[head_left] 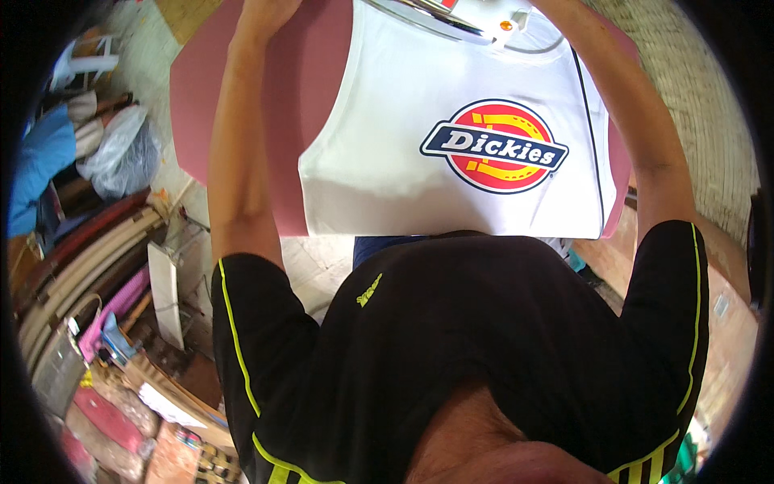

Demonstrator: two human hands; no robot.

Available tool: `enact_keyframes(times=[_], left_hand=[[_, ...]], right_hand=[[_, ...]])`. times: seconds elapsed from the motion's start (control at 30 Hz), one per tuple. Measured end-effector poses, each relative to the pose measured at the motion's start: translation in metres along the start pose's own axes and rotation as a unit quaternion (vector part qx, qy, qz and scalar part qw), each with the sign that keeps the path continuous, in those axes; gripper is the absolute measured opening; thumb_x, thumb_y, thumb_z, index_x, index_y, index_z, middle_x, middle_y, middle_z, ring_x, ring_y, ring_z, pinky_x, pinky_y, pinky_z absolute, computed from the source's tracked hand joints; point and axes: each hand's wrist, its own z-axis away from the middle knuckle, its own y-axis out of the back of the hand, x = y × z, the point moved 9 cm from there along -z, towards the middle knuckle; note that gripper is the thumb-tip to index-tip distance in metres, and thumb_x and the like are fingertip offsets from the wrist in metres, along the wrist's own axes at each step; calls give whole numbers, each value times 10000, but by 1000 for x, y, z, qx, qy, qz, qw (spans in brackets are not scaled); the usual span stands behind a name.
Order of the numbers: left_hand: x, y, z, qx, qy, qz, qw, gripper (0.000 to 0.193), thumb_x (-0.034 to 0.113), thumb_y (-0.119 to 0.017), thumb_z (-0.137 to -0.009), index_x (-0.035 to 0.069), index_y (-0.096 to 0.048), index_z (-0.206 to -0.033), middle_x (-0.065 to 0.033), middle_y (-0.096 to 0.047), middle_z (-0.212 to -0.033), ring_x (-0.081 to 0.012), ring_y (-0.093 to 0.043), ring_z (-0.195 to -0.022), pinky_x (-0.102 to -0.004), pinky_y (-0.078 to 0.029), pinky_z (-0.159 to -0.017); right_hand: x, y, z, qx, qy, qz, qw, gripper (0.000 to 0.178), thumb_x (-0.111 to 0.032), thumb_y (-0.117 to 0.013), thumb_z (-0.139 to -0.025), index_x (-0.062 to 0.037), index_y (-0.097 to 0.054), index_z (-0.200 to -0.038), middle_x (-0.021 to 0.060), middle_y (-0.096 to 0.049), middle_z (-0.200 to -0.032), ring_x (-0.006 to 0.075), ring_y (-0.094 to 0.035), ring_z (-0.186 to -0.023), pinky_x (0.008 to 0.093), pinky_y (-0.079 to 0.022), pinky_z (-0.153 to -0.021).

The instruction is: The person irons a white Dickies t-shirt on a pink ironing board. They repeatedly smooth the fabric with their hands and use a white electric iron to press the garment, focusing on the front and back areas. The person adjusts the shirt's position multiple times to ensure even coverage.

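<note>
A white sleeveless shirt [363, 145] lies spread on a board covered in dusty-pink cloth [294, 105], with a round red, yellow and dark blue print [493, 147] on its front. At the top edge an electric iron [439, 18] rests over the shirt's upper part, showing a shiny metal rim and an orange lamp. A dark cord [592, 129] runs from near it down across the shirt. My left hand [272, 11] reaches to the board's far side, its fingers cut off by the frame. My right hand [556, 4] is beside the iron's rear, fingers also out of view.
Rolled materials [89, 262], a clear plastic bag [125, 157] and blue cloth [40, 161] are piled on the left. A white panel [165, 294] leans below them. Brownish boards [685, 274] stand on the right, beside a ridged pale floor surface [693, 97].
</note>
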Motion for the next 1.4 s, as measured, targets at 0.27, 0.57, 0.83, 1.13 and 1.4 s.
enact_keyframes(times=[0.27, 0.57, 0.83, 1.13, 1.4], left_hand=[[90, 50, 234, -23, 349, -195, 916, 401, 401, -673, -915, 0, -674, -920, -163, -668, -872, -340, -643, -814, -426, -488, -717], [125, 45, 277, 224, 291, -257, 894, 207, 225, -711, -898, 24, -665, -879, -104, -610, -769, -296, -599, -703, -415, -464, -653], [143, 60, 332, 283, 265, -206, 898, 226, 159, -730, -856, 34, -714, -1045, -125, -625, -912, -265, -613, -818, -359, -496, -649], [157, 67, 429, 444, 316, -186, 817, 299, 79, -759, -828, 32, -654, -1104, -114, -594, -1108, -226, -553, -1013, -369, -466, -835], [220, 17, 372, 368, 230, -116, 893, 248, 124, -742, -805, 62, -641, -1022, -76, -648, -994, -214, -602, -892, -367, -425, -761]], right_hand=[[-27, -16, 6, -100, 199, 74, 972, 458, -368, -579, -970, 79, -632, -1057, 208, -676, -914, 249, -651, -853, 392, -498, -751], [-100, -76, 70, -275, 472, 101, 831, 271, -258, -680, -894, 9, -652, -931, 204, -674, -783, 347, -670, -707, 399, -499, -649], [-148, -124, 94, -267, 505, 117, 812, 301, -297, -681, -880, -6, -615, -843, 233, -644, -715, 407, -654, -663, 432, -490, -590], [-194, -164, 138, -295, 515, 87, 800, 295, -288, -678, -866, -5, -609, -819, 252, -629, -688, 439, -639, -660, 472, -481, -595], [-214, -198, 140, -279, 489, 87, 822, 403, -374, -627, -894, 28, -654, -915, 297, -667, -829, 484, -653, -790, 523, -516, -737]])
